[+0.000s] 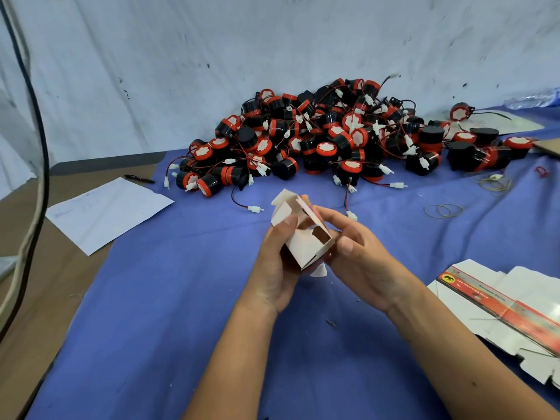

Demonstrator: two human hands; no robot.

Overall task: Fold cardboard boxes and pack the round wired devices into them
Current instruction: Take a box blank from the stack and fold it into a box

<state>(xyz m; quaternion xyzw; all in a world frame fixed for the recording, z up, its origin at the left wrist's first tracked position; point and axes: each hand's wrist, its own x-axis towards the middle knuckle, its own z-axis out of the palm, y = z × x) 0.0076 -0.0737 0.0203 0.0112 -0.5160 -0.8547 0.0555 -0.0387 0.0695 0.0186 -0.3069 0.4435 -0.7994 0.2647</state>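
Both hands close together above the blue cloth (169, 313), clamped on one small white box (306, 241): left hand (277, 268) wrapped round its near side with thumb up on a flap, right hand (360, 262) gripping the other side, thumb on the corner. Box half folded, top flaps open, tilted. Beyond, a pile of black-and-red round devices (333, 134) with wires and white plugs. Flat unfolded boxes (509, 310) at right. Paper sheet (109, 213) and pen (139, 178) at left; rubber bands (444, 210) near the pile.
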